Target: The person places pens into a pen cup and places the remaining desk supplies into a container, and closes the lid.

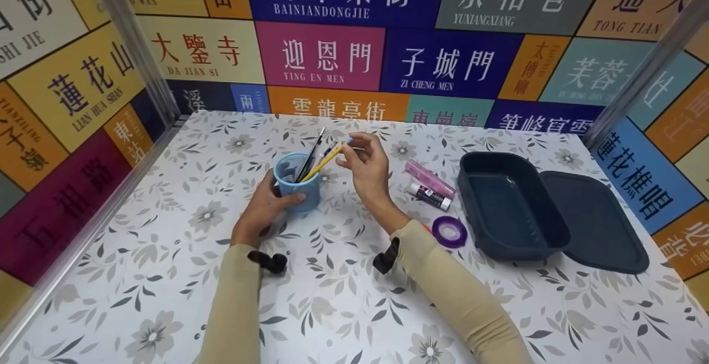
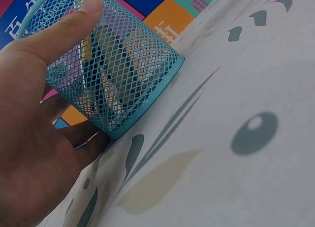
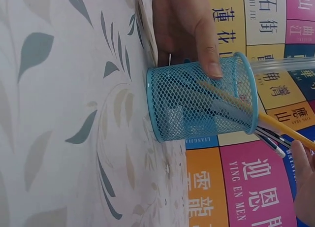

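A light blue mesh pen cup (image 1: 304,200) stands upright on the floral tabletop. My left hand (image 1: 259,209) grips its side, with the thumb across the front of the mesh (image 2: 133,64). Over the rim, my right hand (image 1: 370,170) pinches the upper end of a yellow pencil (image 1: 327,163), which leans to the right. The pencil's lower part is still inside the cup, seen through the mesh in the right wrist view. Beside it in the cup stand a dark slim pen (image 1: 314,153) and other pens, partly hidden by the mesh.
Right of my right hand lie a pink cylinder (image 1: 429,178), a glue stick (image 1: 431,196) and a purple tape roll (image 1: 437,232). Farther right is an uncovered dark blue box (image 1: 515,249), its lid (image 1: 604,220) lying beside it. Printed walls border the table.
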Tool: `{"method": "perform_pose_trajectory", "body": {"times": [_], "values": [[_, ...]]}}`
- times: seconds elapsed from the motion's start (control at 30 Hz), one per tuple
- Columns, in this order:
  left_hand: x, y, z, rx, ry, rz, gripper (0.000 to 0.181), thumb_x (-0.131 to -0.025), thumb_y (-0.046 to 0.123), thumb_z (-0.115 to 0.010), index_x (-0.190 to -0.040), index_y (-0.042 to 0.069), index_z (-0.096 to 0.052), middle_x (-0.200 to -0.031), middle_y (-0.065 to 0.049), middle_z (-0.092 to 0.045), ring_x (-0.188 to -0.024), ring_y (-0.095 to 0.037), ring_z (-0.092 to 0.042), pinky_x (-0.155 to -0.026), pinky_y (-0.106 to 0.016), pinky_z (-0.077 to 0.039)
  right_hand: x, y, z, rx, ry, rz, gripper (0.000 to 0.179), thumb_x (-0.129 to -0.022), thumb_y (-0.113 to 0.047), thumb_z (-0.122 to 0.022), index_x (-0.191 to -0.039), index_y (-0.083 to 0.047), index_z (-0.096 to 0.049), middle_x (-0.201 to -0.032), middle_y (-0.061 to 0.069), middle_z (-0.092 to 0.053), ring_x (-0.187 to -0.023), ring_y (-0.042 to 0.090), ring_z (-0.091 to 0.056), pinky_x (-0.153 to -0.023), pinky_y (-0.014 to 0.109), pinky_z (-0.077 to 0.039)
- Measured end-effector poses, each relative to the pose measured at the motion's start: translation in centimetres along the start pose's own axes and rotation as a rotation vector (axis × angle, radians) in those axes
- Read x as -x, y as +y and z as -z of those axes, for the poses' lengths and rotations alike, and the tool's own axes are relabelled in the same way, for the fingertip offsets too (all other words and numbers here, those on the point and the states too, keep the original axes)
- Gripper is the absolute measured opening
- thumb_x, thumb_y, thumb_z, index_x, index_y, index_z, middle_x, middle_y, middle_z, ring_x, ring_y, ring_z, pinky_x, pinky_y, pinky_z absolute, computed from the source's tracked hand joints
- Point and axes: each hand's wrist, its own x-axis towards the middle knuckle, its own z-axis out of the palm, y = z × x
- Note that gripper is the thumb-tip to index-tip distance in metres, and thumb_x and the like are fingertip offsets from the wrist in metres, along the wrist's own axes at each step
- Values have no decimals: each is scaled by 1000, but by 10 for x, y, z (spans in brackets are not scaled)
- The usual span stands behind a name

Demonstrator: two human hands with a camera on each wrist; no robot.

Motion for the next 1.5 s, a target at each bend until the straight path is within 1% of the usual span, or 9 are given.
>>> {"method": "perform_pose_trajectory", "body": {"times": [0.37,0.47,0.63,0.77,0.97,1.07,1.27,1.37,1.5], "values": [[1,0,0,16,-1,12,97,-75,28,-88,-154,26,-32,-156,-2,-44,-146,-25,-40,-124,-43,-32,4,6,1,70,-62,-31,31,-98,-7,-62,-124,10,-59,-116,27,-61,-101,24,-68,-83,41,-63],[0,0,0,19,-5,-9,97,-77,25,-88,-155,23,-30,-156,-5,-43,-146,-26,-41,-123,-42,-33,4,4,1,88,-78,-56,31,-99,-8,-60,-125,9,-61,-119,30,-60,-101,30,-68,-82,42,-63],[-2,0,0,3,1,1,98,-77,24,-87,-156,22,-29,-157,-5,-42,-147,-26,-39,-123,-42,-33,5,1,1,164,-138,-88,30,-101,-12,-57,-126,4,-64,-125,24,-63,-108,37,-67,-84,44,-63],[-3,1,0,-4,13,33,97,-76,25,-88,-155,23,-30,-157,-4,-42,-148,-26,-38,-124,-42,-31,7,1,3,192,-186,-113,31,-102,-14,-56,-129,1,-64,-128,20,-64,-110,34,-66,-86,41,-63],[-3,1,0,-12,1,45,99,-75,28,-88,-155,25,-30,-159,-2,-41,-149,-25,-36,-126,-42,-29,10,-3,11,208,-183,-126,32,-102,-14,-57,-130,-1,-64,-126,20,-65,-103,20,-69,-82,33,-64],[0,5,1,-6,-11,53,99,-76,27,-88,-156,26,-29,-159,-2,-40,-150,-25,-35,-126,-42,-27,10,-8,17,233,-184,-132,32,-102,-17,-58,-130,-4,-65,-125,18,-67,-104,20,-69,-83,36,-63],[1,6,3,-10,-11,66,102,-73,33,-89,-155,29,-30,-159,0,-40,-150,-24,-34,-128,-44,-23,8,-23,29,293,-198,-158,31,-102,-24,-59,-130,-13,-66,-121,12,-69,-106,27,-68,-85,31,-62],[0,1,3,-19,-4,53,103,-70,37,-90,-155,30,-31,-159,1,-41,-151,-24,-34,-128,-45,-21,9,-32,36,300,-210,-162,32,-102,-23,-58,-131,-11,-65,-121,14,-69,-107,28,-68,-86,31,-62],[1,-1,3,-16,-12,12,99,-74,33,-89,-155,28,-31,-158,-1,-41,-149,-25,-36,-127,-44,-25,12,-45,44,282,-219,-159,32,-102,-21,-58,-131,-8,-65,-123,19,-68,-104,25,-69,-88,36,-62]]}}
